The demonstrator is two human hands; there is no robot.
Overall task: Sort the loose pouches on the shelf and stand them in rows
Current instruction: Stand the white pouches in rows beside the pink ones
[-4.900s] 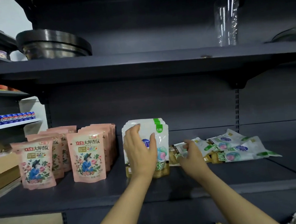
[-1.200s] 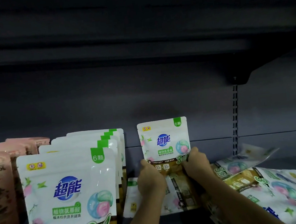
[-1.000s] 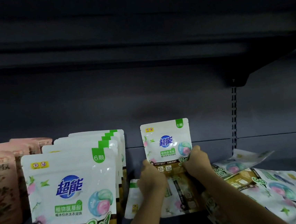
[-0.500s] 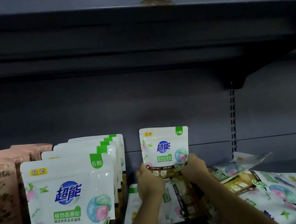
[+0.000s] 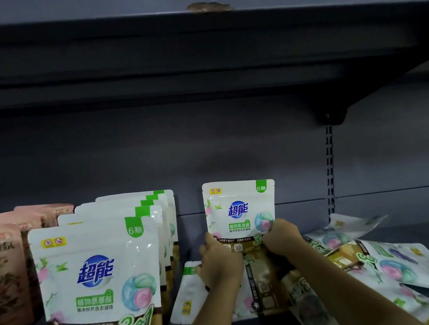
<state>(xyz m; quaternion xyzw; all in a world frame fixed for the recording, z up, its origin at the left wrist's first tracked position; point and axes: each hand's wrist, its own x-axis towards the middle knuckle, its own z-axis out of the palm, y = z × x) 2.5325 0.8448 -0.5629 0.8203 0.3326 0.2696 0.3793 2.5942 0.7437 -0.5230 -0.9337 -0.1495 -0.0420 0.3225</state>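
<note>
Both hands are clamped on one white laundry-bead pouch (image 5: 239,209), held upright well back on the shelf (image 5: 424,233) near the back panel; the left hand (image 5: 219,264) pinches its lower left corner, the right hand (image 5: 281,237) its lower right corner, fingers curled round the gold band at the base. Whether its bottom edge touches the shelf cannot be told — the hands hide it.

The pouch looks light and flexible, a glossy film bag with a few soft beads inside; judged from its shape, it is stiff enough at the sealed edges to stand, yet top-light and easily tipped. The film is probably slippery, so a pinch on the side seams low down — as now — seems the safest hold; squeezing the middle would press the beads, which may burst.

To the left stands a finished row of the same pouches (image 5: 96,283), and beyond it a row of pink pouches (image 5: 4,274); directly in front of the hands one pouch lies flat, face down (image 5: 189,295); to the right a loose heap of pouches (image 5: 391,268) lies overlapping on the shelf, not yet sorted. The held one appears meant to start a new row.
</note>
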